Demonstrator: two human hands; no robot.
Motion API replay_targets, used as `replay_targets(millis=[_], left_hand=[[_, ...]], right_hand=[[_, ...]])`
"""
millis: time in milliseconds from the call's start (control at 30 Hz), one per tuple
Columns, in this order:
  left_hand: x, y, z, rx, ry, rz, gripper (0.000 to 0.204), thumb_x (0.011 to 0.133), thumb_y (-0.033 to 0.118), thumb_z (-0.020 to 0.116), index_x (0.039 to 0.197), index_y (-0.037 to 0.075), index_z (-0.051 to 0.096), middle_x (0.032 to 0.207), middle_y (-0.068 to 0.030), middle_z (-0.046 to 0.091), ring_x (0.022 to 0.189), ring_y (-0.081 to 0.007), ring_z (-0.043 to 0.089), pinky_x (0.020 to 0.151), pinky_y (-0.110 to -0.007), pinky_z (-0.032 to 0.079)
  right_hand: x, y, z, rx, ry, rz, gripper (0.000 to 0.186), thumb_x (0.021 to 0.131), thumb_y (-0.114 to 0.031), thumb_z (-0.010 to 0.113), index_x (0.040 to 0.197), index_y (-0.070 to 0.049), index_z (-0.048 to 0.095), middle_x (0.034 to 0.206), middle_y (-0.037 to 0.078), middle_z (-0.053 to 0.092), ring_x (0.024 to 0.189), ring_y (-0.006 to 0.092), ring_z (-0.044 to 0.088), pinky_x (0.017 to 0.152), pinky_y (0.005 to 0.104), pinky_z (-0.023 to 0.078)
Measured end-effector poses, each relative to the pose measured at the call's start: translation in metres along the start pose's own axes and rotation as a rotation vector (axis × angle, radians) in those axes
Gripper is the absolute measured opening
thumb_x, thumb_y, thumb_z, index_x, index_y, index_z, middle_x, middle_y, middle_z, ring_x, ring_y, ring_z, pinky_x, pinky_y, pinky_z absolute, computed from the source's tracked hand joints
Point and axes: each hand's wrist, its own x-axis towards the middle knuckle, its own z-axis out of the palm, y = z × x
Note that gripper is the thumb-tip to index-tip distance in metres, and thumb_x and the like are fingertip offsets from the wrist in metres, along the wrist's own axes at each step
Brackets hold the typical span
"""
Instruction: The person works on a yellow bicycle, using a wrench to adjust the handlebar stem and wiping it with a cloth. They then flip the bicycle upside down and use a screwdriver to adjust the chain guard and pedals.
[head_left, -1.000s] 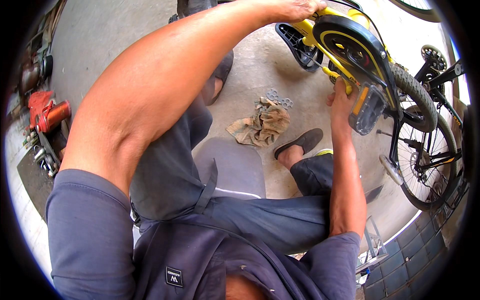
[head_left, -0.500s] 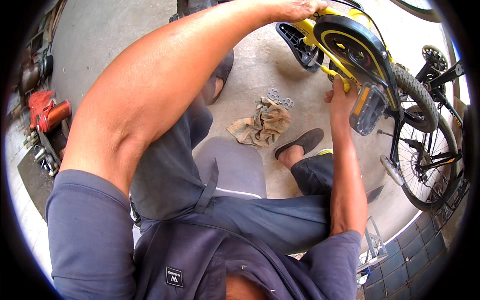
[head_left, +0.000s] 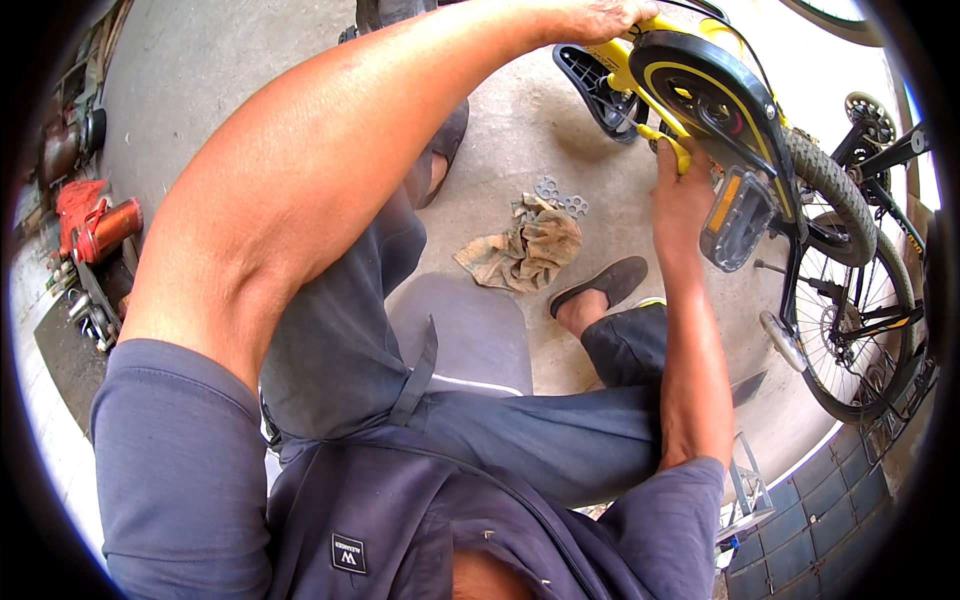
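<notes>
At the top, my left hand (head_left: 610, 18) grips the yellow bike frame (head_left: 618, 70) beside the round black chain guard (head_left: 730, 100) with its yellow stripe. My right hand (head_left: 681, 180) is closed on the yellow handle of a screwdriver-like tool (head_left: 674, 150); its thin shaft points up-left into the frame, and its tip is too small to make out. A clear pedal with an orange reflector (head_left: 735, 220) hangs just right of that hand, near a knobbly tyre (head_left: 840, 200). Behind the frame is a black ribbed part (head_left: 585, 85), possibly a saddle's underside.
A crumpled rag (head_left: 520, 250) and a holed metal plate (head_left: 560, 198) lie on the concrete floor (head_left: 500, 150). A black bicycle (head_left: 860, 330) stands at the right. Red hydraulic equipment (head_left: 105, 230) sits far left. My legs and slippered foot (head_left: 590, 300) are below.
My right hand has shifted slightly upward and its fingers have moved on the tool's handle. My left arm and the bike look unchanged.
</notes>
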Motion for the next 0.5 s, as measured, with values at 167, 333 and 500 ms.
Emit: replay_targets(millis=[167, 333, 500], left_hand=[[-0.001, -0.002, -0.003, -0.021, -0.014, 0.019, 0.044, 0.097, 0.045, 0.035, 0.113, 0.020, 0.068, 0.114, -0.0214, 0.064, 0.109, -0.0397, 0.060, 0.094, -0.048, 0.046], [0.000, -0.003, -0.002, -0.118, 0.012, -0.008, 0.044, 0.094, 0.045, 0.038, 0.110, 0.020, 0.069, 0.113, -0.0212, 0.064, 0.107, -0.0394, 0.060, 0.095, -0.046, 0.046], [-0.010, 0.003, -0.010, -0.239, 0.047, -0.028, 0.042, 0.092, 0.044, 0.039, 0.107, 0.019, 0.070, 0.112, -0.0208, 0.065, 0.107, -0.0388, 0.061, 0.095, -0.046, 0.046]], right_hand=[[0.002, -0.027, -0.008, -0.188, -0.057, -0.067, 0.043, 0.092, -0.033, 0.060, 0.120, -0.001, 0.054, 0.099, 0.028, 0.065, 0.094, 0.0431, 0.064, 0.079, 0.0471, 0.049], [0.000, -0.028, -0.005, -0.257, -0.127, -0.089, 0.045, 0.092, -0.038, 0.060, 0.119, -0.002, 0.054, 0.093, 0.027, 0.066, 0.089, 0.0444, 0.064, 0.078, 0.0491, 0.049], [0.006, -0.036, -0.011, -0.305, -0.112, -0.046, 0.048, 0.092, -0.043, 0.058, 0.116, -0.002, 0.056, 0.087, 0.027, 0.067, 0.087, 0.0453, 0.065, 0.078, 0.0506, 0.049]])
